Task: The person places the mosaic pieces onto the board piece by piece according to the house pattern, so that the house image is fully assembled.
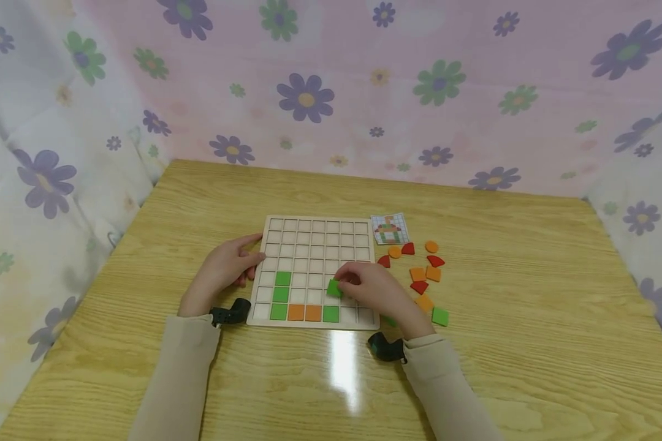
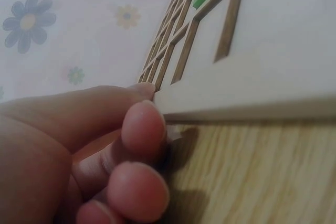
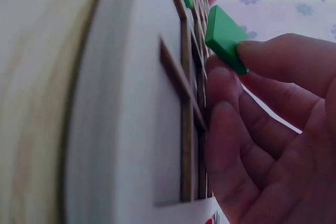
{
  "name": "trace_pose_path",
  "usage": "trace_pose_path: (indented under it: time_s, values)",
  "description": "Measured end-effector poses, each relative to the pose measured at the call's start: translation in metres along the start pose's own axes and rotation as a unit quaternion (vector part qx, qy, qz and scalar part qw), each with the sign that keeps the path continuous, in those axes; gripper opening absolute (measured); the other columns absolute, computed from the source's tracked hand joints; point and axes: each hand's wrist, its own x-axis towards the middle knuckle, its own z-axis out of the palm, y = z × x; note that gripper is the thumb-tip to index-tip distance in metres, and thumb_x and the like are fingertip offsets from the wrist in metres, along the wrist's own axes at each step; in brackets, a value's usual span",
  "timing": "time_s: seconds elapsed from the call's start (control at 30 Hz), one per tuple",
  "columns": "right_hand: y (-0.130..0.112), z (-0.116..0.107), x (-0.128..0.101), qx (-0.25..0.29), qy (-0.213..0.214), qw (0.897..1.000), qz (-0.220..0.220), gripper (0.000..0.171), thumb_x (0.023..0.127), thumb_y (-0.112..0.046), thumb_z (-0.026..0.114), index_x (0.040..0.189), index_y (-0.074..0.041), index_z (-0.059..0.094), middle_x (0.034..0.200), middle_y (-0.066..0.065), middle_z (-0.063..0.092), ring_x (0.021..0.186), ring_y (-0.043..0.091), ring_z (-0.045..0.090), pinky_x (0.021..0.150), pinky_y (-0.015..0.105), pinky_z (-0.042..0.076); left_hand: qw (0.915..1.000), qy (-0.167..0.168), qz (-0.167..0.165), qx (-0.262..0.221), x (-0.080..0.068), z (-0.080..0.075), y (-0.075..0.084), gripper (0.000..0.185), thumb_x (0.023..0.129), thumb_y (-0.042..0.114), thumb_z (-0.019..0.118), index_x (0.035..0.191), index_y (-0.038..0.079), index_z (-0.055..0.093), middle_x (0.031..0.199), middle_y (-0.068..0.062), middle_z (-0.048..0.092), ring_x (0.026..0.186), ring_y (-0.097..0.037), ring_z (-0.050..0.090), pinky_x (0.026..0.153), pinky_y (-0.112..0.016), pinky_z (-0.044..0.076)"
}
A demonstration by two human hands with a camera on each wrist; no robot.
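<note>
A shallow wooden grid board (image 1: 312, 327) lies on the table, with several green tiles (image 1: 280, 294) and orange square tiles (image 1: 304, 313) set in its lower cells. My right hand (image 1: 372, 288) pinches a green square tile (image 3: 226, 38) between thumb and fingers. That tile is tilted, close over the board, just above the green tile in the bottom row. At the board's left side, my left hand (image 1: 223, 269) rests its index fingertip and thumb against the edge. In the left wrist view its other fingers (image 2: 139, 190) hang loosely curled beside the board.
A small pattern card (image 1: 390, 229) lies off the board's upper right corner. Loose orange round pieces (image 1: 431, 247), red wedge pieces (image 1: 435, 261), orange squares (image 1: 417, 274) and a green square (image 1: 440, 316) are scattered on the table (image 1: 529, 294) to the right. Flowered cloth (image 1: 358, 73) surrounds the table.
</note>
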Motion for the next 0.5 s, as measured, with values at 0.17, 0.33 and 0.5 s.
trace_pose_path:
  time_s: [0.17, 0.33, 0.5]
  values:
    - [-0.006, 0.003, 0.000, -0.039, 0.003, 0.999, -0.001, 0.008, 0.086, -0.026, 0.063, 0.092, -0.022, 0.068, 0.081, -0.011, 0.060, 0.073, 0.009, 0.051, 0.070, 0.026, 0.044, 0.9997, -0.002, 0.004, 0.023, 0.002, 0.000, 0.000, 0.055, 0.092, 0.036, 0.055, 0.142, 0.024, 0.035, 0.066, -0.009, 0.058, 0.047, -0.018, 0.051, 0.049, -0.033, 0.049]
    - [-0.012, 0.008, -0.001, -0.072, 0.015, 0.997, -0.020, 0.008, 0.086, -0.025, 0.063, 0.089, -0.021, 0.069, 0.079, -0.012, 0.060, 0.072, 0.008, 0.050, 0.069, 0.025, 0.044, 0.9999, -0.002, 0.002, 0.012, 0.001, -0.003, -0.004, 0.055, 0.092, 0.036, 0.055, 0.142, 0.025, 0.036, 0.067, -0.009, 0.059, 0.048, -0.018, 0.050, 0.047, -0.032, 0.048]
    - [-0.016, 0.010, -0.002, -0.099, 0.025, 0.994, -0.035, 0.006, 0.085, -0.024, 0.065, 0.086, -0.020, 0.069, 0.080, -0.010, 0.059, 0.071, 0.007, 0.050, 0.068, 0.024, 0.044, 1.0000, -0.001, 0.002, 0.008, 0.001, -0.003, -0.006, 0.055, 0.091, 0.037, 0.055, 0.142, 0.026, 0.036, 0.069, -0.009, 0.060, 0.049, -0.017, 0.049, 0.048, -0.032, 0.048]
